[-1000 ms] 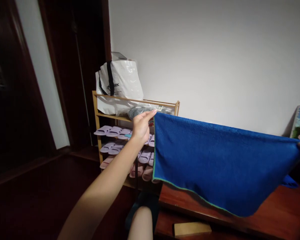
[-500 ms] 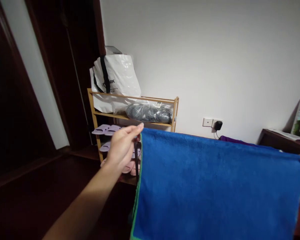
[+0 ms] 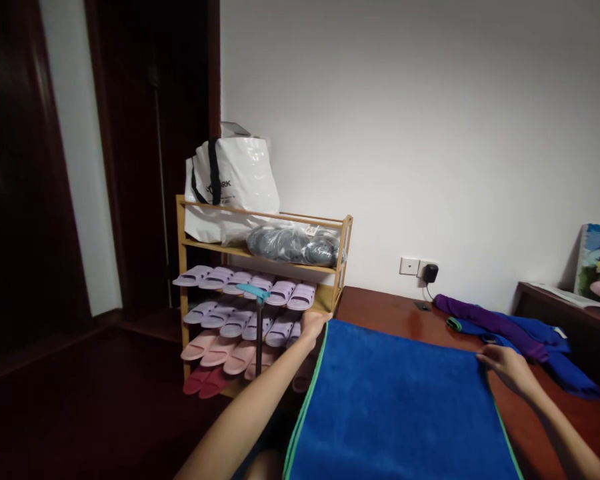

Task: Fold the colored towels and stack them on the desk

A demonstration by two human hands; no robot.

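Note:
A blue towel (image 3: 405, 400) with green edging is stretched between my two hands over the reddish-brown table (image 3: 375, 303). My left hand (image 3: 314, 328) pinches its far left corner, close to the shoe rack. At the far right corner, my right hand (image 3: 505, 365) grips the towel between thumb and fingers. Layered green edges along the left side show that the towel is folded. Its near part runs out of the bottom of the view. Behind my right hand lies a heap of purple and blue cloths (image 3: 520, 330).
A wooden shoe rack (image 3: 343, 253) with several rows of slippers (image 3: 235, 323) stands left of the table, bearing a white bag (image 3: 245, 170). A blue-topped pole (image 3: 259, 333) stands before it. A black plug (image 3: 431, 273) sits in the wall socket. A picture book (image 3: 597, 260) leans at right.
Both hands have lowered the towel from in front of my view down to the table. The right hand has come further into view, and the slippers and cloth heap now show.

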